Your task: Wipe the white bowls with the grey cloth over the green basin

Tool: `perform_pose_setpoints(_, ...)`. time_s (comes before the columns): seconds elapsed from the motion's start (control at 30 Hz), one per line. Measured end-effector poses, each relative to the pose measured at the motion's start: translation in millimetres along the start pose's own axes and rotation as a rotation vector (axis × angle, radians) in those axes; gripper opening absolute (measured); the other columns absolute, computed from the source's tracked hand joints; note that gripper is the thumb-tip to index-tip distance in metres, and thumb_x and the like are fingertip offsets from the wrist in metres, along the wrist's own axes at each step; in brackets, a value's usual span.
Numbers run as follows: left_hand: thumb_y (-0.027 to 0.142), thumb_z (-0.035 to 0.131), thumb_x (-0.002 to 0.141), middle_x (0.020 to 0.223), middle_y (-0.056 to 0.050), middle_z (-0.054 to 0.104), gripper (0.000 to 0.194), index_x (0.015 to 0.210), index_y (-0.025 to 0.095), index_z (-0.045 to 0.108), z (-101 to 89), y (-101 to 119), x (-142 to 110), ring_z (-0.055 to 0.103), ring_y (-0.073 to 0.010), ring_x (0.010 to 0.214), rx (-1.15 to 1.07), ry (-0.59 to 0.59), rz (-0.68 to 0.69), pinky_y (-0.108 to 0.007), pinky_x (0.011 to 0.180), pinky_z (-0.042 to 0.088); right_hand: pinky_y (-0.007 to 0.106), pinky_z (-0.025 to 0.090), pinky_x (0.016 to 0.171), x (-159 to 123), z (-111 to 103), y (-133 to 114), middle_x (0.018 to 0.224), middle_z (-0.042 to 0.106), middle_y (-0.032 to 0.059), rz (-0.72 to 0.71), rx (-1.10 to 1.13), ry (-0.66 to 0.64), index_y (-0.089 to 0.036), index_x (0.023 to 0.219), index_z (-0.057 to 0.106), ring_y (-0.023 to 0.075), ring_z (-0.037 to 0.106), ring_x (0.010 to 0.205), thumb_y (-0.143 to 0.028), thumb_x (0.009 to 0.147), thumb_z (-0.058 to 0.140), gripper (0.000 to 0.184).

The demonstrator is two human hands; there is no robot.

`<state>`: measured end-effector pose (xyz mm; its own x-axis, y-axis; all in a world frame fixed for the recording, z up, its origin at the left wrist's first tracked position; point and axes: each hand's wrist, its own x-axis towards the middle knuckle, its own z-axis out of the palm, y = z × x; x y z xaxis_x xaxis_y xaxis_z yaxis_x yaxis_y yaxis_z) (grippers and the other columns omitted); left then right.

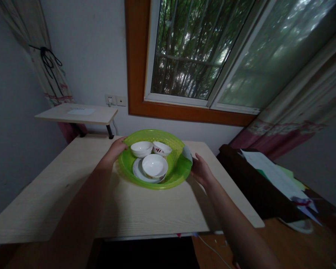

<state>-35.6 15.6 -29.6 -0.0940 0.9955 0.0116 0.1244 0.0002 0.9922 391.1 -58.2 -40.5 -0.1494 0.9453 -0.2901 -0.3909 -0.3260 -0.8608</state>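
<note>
A green plastic basin (172,183) is held over the pale wooden table, tipped slightly toward me. My left hand (117,148) grips its left rim, thumb over the edge. At the right rim my right hand (202,170) holds the basin from outside, its fingertips partly hidden behind the wall. Inside sit a plain white bowl (141,148), a white bowl with red marks (161,149) and a front white bowl (154,166) resting on a white plate (137,169). A grey-blue cloth (187,154) hangs over the right rim beside my right hand.
The wooden table (145,213) carries a small raised shelf (98,116) with a paper on it at back left. A dark brown piece of furniture (240,183) with papers (271,173) stands to the right. Behind are a window and wall sockets (115,100); a cable lies on the floor.
</note>
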Motion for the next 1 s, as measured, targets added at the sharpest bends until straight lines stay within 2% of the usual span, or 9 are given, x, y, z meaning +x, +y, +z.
perform_pose_setpoints(0.07, 0.007, 0.059, 0.055, 0.108, -0.01, 0.081, 0.075, 0.127, 0.018, 0.075, -0.7, -2.6, 1.5, 0.074, -0.025, 0.079, -0.01, -0.006, 0.01, -0.031, 0.065, 0.057, 0.038, 0.062, 0.088, 9.7, 5.1, -3.0, 0.112, 0.081, 0.0094, 0.002, 0.028, -0.021, -0.022, 0.126, 0.069, 0.0266, 0.077, 0.1, -0.056, 0.105, 0.043, 0.049)
perform_pose_setpoints(0.17, 0.008, 0.057, 0.055, 0.113, -0.011, 0.081, 0.079, 0.132, 0.018, 0.072, -1.8, -7.1, 4.5, 0.074, -0.0242, 0.079, -0.017, -0.02, 0.016, -0.03, 0.064, 0.057, 0.047, 0.055, 0.106, 28.5, 11.9, -8.0, 0.118, 0.08, 0.0118, -0.005, 0.067, -0.043, -0.02, 0.131, 0.067, 0.031, 0.075, 0.113, -0.061, 0.104, 0.037, 0.057)
perform_pose_setpoints(0.3, 0.009, 0.057, 0.054, 0.114, -0.011, 0.081, 0.08, 0.133, 0.018, 0.071, -1.8, -7.8, 5.5, 0.075, -0.0244, 0.079, -0.026, -0.055, 0.0, -0.03, 0.065, 0.057, 0.051, 0.052, 0.112, 50.9, 15.2, -14.4, 0.111, 0.082, 0.0124, 0.005, 0.082, -0.066, -0.018, 0.133, 0.066, 0.0325, 0.076, 0.113, -0.063, 0.104, 0.035, 0.061)
perform_pose_setpoints(0.43, 0.009, 0.057, 0.053, 0.113, -0.011, 0.08, 0.079, 0.131, 0.016, 0.071, -0.4, -4.4, 3.3, 0.074, -0.0236, 0.078, -0.027, -0.034, 0.008, -0.029, 0.063, 0.056, 0.052, 0.051, 0.113, 58.8, 15.9, -15.8, 0.11, 0.083, 0.0109, 0.004, 0.075, -0.108, -0.02, 0.134, 0.065, 0.032, 0.075, 0.116, -0.061, 0.104, 0.036, 0.059)
perform_pose_setpoints(0.57, 0.009, 0.058, 0.055, 0.115, -0.012, 0.08, 0.076, 0.13, 0.016, 0.072, 0.0, -2.0, 1.9, 0.074, -0.0236, 0.082, 0.031, 0.016, 0.0, -0.029, 0.067, 0.057, 0.054, 0.049, 0.115, 49.5, 13.8, -8.8, 0.115, 0.082, 0.0101, -0.04, 0.037, -0.126, -0.023, 0.132, 0.066, 0.0329, 0.073, 0.121, -0.064, 0.102, 0.038, 0.058)
perform_pose_setpoints(0.73, 0.007, 0.059, 0.056, 0.115, -0.01, 0.08, 0.071, 0.125, 0.017, 0.074, -0.3, -2.3, 2.6, 0.075, -0.0237, 0.085, 0.061, 0.025, 0.01, -0.03, 0.07, 0.058, 0.055, 0.045, 0.119, 19.8, 6.1, 3.5, 0.122, 0.08, 0.0089, -0.083, 0.02, -0.116, -0.027, 0.128, 0.068, 0.0341, 0.068, 0.129, -0.065, 0.1, 0.045, 0.053)
perform_pose_setpoints(0.87, 0.006, 0.059, 0.056, 0.108, -0.01, 0.081, 0.067, 0.119, 0.018, 0.077, 0.5, -2.2, 1.7, 0.074, -0.025, 0.081, 0.001, 0.009, 0.006, -0.031, 0.068, 0.058, 0.051, 0.052, 0.113, -3.0, 1.9, 8.7, 0.123, 0.079, 0.0086, -0.079, 0.014, -0.085, -0.028, 0.126, 0.068, 0.0325, 0.069, 0.127, -0.065, 0.098, 0.05, 0.05)
perform_pose_setpoints(1.0, 0.005, 0.059, 0.055, 0.111, -0.011, 0.081, 0.071, 0.121, 0.019, 0.078, -0.4, -0.2, 0.3, 0.075, -0.0263, 0.083, -0.043, 0.002, 0.009, -0.032, 0.067, 0.058, 0.051, 0.055, 0.109, -7.9, 6.2, 8.1, 0.122, 0.079, 0.0086, -0.084, 0.025, -0.045, -0.028, 0.124, 0.068, 0.0322, 0.069, 0.126, -0.062, 0.098, 0.052, 0.046)
